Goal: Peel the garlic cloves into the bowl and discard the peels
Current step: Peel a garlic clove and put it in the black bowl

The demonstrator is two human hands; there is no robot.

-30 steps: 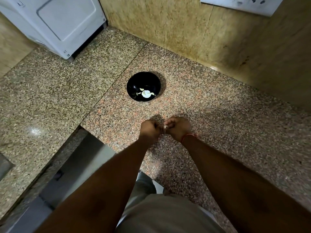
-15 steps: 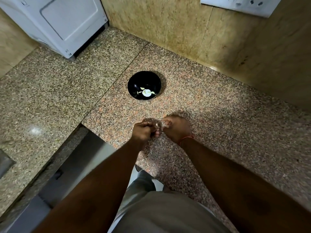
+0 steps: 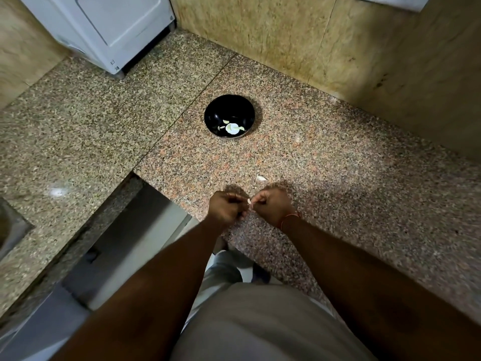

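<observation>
Now we peel one clove, bowl straight ahead.
Our left hand (image 3: 226, 209) and right hand (image 3: 272, 207) pinch the garlic clove (image 3: 250, 203) between them above the surface (image 3: 338, 178); the black bowl (image 3: 229, 116) lies directly beyond, nearly equally reachable.

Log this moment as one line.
left hand + right hand: pinching garlic clove | bowl: holds cloves | peel: on counter

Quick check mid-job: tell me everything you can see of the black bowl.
The black bowl is round, glossy and dark inside and out, sitting upright on the speckled granite counter, beyond both hands and untouched. Inside lie a few pale garlic pieces, one larger and whitish, the rest small slivers. Its material cannot be told.
</observation>
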